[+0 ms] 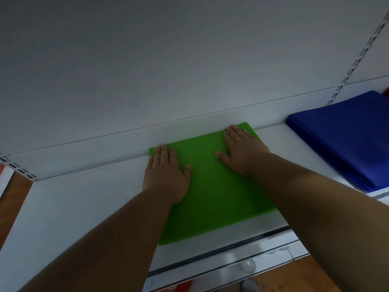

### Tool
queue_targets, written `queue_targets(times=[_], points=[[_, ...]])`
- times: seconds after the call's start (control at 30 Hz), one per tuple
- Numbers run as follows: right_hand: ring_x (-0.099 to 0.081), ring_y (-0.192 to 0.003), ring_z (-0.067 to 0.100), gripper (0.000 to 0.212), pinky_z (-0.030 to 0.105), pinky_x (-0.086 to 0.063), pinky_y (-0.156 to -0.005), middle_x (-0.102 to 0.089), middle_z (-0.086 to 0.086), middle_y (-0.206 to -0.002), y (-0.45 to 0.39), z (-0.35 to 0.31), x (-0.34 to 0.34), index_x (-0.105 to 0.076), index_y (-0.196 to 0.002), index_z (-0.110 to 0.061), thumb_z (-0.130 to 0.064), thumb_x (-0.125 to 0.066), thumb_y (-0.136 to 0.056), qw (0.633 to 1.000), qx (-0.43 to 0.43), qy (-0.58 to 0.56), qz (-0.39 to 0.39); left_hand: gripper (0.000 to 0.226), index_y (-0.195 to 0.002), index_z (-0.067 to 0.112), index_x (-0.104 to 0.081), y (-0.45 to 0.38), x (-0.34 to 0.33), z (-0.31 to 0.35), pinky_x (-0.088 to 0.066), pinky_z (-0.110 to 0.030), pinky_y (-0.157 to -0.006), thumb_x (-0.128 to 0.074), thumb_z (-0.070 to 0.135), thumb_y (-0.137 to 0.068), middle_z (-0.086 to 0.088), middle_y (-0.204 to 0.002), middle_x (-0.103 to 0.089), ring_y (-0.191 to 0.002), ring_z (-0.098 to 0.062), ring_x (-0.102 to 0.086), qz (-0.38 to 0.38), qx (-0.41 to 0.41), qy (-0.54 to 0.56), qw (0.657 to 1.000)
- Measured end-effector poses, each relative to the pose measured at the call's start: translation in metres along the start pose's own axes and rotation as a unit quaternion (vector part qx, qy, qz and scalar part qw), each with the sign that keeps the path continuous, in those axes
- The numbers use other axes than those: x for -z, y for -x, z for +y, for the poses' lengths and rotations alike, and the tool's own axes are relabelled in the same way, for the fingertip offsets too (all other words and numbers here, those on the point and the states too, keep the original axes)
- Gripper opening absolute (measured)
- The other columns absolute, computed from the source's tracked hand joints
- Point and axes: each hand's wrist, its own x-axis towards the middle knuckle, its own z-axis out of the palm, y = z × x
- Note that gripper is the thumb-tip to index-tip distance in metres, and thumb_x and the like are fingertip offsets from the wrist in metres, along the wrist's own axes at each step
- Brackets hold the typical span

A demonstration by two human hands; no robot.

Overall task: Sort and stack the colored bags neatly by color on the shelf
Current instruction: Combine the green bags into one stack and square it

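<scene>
Currently, both my hands lie flat on the green bag [212,186].
My left hand [166,175] and right hand [242,150] are apart, fingers straight; blue stack [345,135] sits right of my right hand on the shelf [84,207].

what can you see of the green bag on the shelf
The green bag is a flat, bright green rectangle, thin and smooth with a soft sheen. It lies on the white shelf, its far edge against the back panel. The left hand and right hand press flat on it, fingers straight.
</scene>
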Motion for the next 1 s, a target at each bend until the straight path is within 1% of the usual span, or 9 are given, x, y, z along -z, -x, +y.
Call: queue_targets(times=[0.2, 0.33, 0.5, 0.57, 0.67, 0.77, 0.83, 0.93, 1.0], points=[[0.008, -0.151, 0.026, 0.113, 0.039, 0.000, -0.123, 0.008, 0.014, -0.163, 0.001, 0.008, 0.001, 0.006, -0.155, -0.005, -0.086, -0.023, -0.081, 0.996, -0.081, -0.034, 0.003, 0.077, -0.156, 0.012, 0.006, 0.000, -0.001, 0.000, 0.002, -0.039, -0.123, -0.012, 0.059, -0.098, -0.012, -0.163, 0.011, -0.150, -0.024, 0.011, 0.000, 0.000, 0.001, 1.000], [0.003, -0.151, 0.026, 0.114, 0.038, -0.002, -0.121, 0.004, 0.014, -0.164, 0.001, 0.008, 0.006, 0.002, -0.155, -0.006, -0.086, -0.029, -0.080, 0.996, -0.072, -0.047, -0.013, 0.077, -0.156, 0.012, 0.006, 0.000, -0.001, -0.001, 0.002, -0.039, -0.123, -0.011, 0.059, -0.098, -0.012, -0.163, 0.011, -0.151, -0.025, 0.010, -0.003, 0.000, -0.001, 1.000], [-0.005, -0.151, 0.025, 0.110, 0.042, -0.013, -0.121, -0.004, 0.011, -0.164, -0.004, 0.013, 0.021, -0.006, -0.156, -0.007, -0.083, -0.034, -0.082, 0.992, -0.074, -0.091, -0.037, 0.076, -0.156, 0.012, 0.006, -0.002, 0.001, -0.001, 0.002, -0.039, -0.122, -0.011, 0.059, -0.098, -0.012, -0.163, 0.011, -0.151, -0.025, 0.010, -0.009, 0.005, -0.005, 1.000], [0.000, -0.151, 0.025, 0.101, 0.041, -0.007, -0.121, -0.001, 0.013, -0.164, 0.006, 0.015, 0.023, -0.007, -0.156, -0.007, -0.078, -0.029, -0.088, 0.996, -0.050, -0.068, -0.019, 0.076, -0.156, 0.012, 0.005, -0.002, 0.002, -0.001, 0.002, -0.039, -0.122, -0.012, 0.059, -0.098, -0.012, -0.163, 0.010, -0.151, -0.025, 0.009, -0.004, 0.004, -0.005, 1.000], [0.010, -0.150, 0.025, 0.085, 0.039, 0.003, -0.122, 0.007, 0.014, -0.163, 0.037, 0.001, 0.021, -0.004, -0.156, -0.009, -0.066, -0.020, -0.096, 0.999, 0.020, -0.029, 0.023, 0.076, -0.156, 0.011, 0.004, -0.002, 0.001, 0.000, 0.002, -0.039, -0.122, -0.012, 0.058, -0.098, -0.013, -0.163, 0.009, -0.151, -0.026, 0.008, -0.003, 0.002, -0.005, 1.000], [0.012, -0.150, 0.022, 0.076, 0.038, 0.005, -0.122, 0.009, 0.011, -0.163, 0.067, -0.014, 0.012, 0.000, -0.157, -0.013, -0.061, -0.014, -0.099, 0.996, 0.087, -0.013, 0.005, 0.076, -0.156, 0.010, 0.005, 0.000, 0.000, 0.001, 0.002, -0.040, -0.122, -0.011, 0.058, -0.098, -0.014, -0.163, 0.010, -0.151, -0.026, 0.008, -0.009, -0.001, -0.008, 1.000], [0.013, -0.150, 0.020, 0.074, 0.038, 0.005, -0.122, 0.011, 0.009, -0.163, 0.075, -0.015, 0.000, 0.004, -0.156, -0.016, -0.061, -0.009, -0.099, 0.995, 0.100, 0.002, -0.016, 0.076, -0.156, 0.010, 0.006, 0.001, 0.000, 0.000, 0.002, -0.040, -0.122, -0.010, 0.058, -0.098, -0.014, -0.163, 0.010, -0.151, -0.026, 0.009, -0.011, -0.003, -0.008, 1.000], [0.012, -0.150, 0.020, 0.080, 0.039, 0.003, -0.123, 0.011, 0.008, -0.163, 0.074, -0.012, -0.011, 0.007, -0.156, -0.016, -0.063, 0.009, -0.090, 0.996, 0.090, 0.011, -0.006, 0.077, -0.156, 0.010, 0.005, 0.003, 0.001, 0.000, 0.001, -0.040, -0.123, -0.012, 0.059, -0.099, -0.014, -0.163, 0.010, -0.151, -0.026, 0.009, -0.007, -0.002, 0.000, 1.000], [0.011, -0.150, 0.020, 0.081, 0.039, 0.003, -0.123, 0.011, 0.008, -0.163, 0.072, -0.013, -0.011, 0.007, -0.156, -0.016, -0.063, 0.009, -0.090, 0.995, 0.095, 0.009, -0.002, 0.075, -0.156, 0.010, 0.001, 0.005, 0.006, 0.001, 0.000, -0.040, -0.123, -0.014, 0.056, -0.099, -0.016, -0.163, 0.007, -0.151, -0.028, 0.007, 0.014, 0.001, -0.001, 1.000]])
